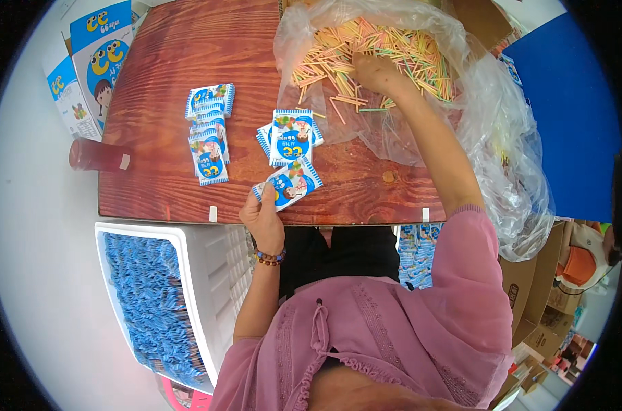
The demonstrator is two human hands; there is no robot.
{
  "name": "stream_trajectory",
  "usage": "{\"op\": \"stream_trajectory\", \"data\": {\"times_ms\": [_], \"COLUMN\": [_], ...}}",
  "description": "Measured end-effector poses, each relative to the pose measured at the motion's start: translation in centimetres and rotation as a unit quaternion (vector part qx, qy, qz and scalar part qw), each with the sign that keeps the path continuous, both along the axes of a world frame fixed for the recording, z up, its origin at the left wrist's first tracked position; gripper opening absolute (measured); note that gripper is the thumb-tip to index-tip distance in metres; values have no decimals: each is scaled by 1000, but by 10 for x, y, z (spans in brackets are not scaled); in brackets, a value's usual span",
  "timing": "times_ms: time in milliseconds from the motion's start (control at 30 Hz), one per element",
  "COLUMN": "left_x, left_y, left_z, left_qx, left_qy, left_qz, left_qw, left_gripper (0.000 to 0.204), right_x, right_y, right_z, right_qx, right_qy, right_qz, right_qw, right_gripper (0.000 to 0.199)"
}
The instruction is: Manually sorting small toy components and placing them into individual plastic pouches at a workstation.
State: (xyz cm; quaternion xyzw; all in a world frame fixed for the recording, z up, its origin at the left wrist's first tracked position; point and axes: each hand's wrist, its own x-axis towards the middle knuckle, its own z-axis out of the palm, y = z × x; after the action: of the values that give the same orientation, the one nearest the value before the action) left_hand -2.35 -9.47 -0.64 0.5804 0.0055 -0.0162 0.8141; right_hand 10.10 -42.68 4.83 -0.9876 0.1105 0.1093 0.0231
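My left hand (263, 222) pinches a blue-and-white packet (294, 183) by its lower left end, at the front edge of the wooden table (355, 195). Just beyond it, a few similar packets (291, 138) lie in an overlapping stack. Farther left, a row of several more packets (209, 157) overlaps like fallen cards. My right hand (378, 74) reaches far across into a heap of thin pastel sticks (420, 58), its fingers curled down among them. The fingertips are hidden, so whatever they grip does not show. Under the heap, a clear plastic bag (482, 130) spreads open.
A white crate (180, 240) full of blue packets stands below the table's left side. A reddish cylinder (98, 155) sits by the left edge, near printed boxes (100, 68). A blue panel (564, 109) rises at the right, above cardboard boxes (530, 294).
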Motion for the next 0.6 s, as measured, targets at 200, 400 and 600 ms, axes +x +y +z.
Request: {"op": "stream_trajectory", "data": {"times_ms": [200, 400, 600], "left_x": [0, 1, 0], "left_y": [0, -2, 0], "left_z": [1, 1, 2], "left_qx": [23, 17, 17], "left_qy": [-12, -16, -17], "left_qz": [12, 5, -5], "left_qw": [1000, 1000, 1000], "left_gripper": [17, 18, 18], "right_x": [-6, 7, 13], "right_y": [-1, 11, 23], "right_z": [17, 7, 1], "right_qx": [43, -2, -12], "right_qy": [-41, -54, -15], "right_qz": [15, 10, 4], "right_qw": [998, 998, 1000], "right_gripper": [46, 52, 44]}}
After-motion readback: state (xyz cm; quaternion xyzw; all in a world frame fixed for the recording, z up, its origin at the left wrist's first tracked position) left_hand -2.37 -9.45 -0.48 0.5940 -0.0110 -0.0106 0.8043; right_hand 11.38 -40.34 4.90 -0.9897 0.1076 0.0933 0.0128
